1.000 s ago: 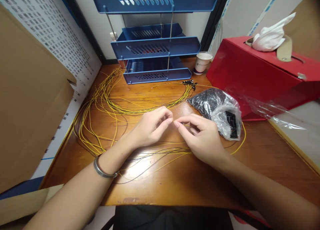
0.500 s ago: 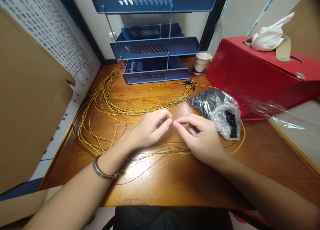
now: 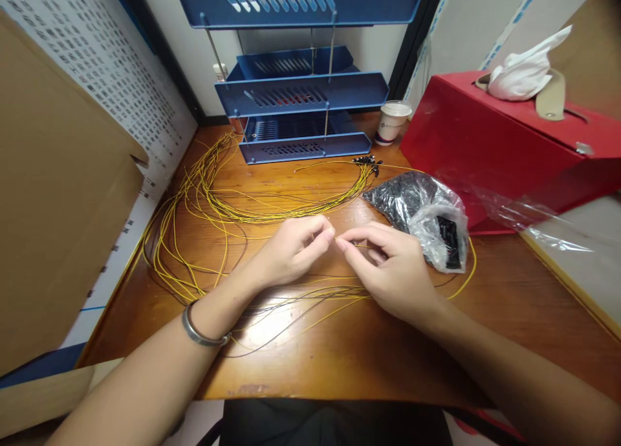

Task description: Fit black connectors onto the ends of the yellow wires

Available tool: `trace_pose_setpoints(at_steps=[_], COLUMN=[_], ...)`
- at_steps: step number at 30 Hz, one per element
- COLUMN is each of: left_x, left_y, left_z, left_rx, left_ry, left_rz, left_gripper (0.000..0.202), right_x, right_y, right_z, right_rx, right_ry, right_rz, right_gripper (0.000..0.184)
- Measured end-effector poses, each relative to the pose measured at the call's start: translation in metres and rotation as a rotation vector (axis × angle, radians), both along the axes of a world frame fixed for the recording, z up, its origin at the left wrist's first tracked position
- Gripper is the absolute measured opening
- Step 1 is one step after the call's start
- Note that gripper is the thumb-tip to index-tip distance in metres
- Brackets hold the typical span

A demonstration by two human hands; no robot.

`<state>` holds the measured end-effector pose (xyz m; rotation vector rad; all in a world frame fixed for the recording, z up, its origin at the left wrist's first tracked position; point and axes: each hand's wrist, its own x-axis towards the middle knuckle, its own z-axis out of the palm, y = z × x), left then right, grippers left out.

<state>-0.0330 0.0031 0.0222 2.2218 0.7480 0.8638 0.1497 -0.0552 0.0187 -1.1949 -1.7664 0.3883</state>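
Observation:
My left hand (image 3: 291,248) and my right hand (image 3: 388,265) meet fingertip to fingertip over the middle of the wooden desk (image 3: 339,349). Both are pinched shut on a thin yellow wire (image 3: 356,244) that runs between them. What the left fingertips hold at the wire's end is too small to make out. A clear plastic bag of small black parts (image 3: 427,216) lies just right of my right hand. Loops of several yellow wires (image 3: 194,200) spread over the desk to the left, some ending in black tips (image 3: 369,161) at the back.
A blue stacked letter tray (image 3: 301,96) stands at the back of the desk with a paper cup (image 3: 392,122) beside it. A red box (image 3: 504,135) with a white tissue (image 3: 526,67) on top fills the right. A cardboard sheet (image 3: 53,219) leans on the left.

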Motion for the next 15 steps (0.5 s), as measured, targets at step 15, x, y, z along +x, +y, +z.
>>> trace_pose_setpoints(at_steps=[15], left_x=[0.0014], left_y=[0.0001], left_z=[-0.0027], left_rx=[0.044], left_ry=[-0.052], left_rz=[0.069], left_gripper=[0.055], right_x=[-0.001], right_y=[-0.001], right_z=[0.0026], right_rx=[0.012], right_ry=[0.0], right_rz=[0.021], right_gripper=[0.009])
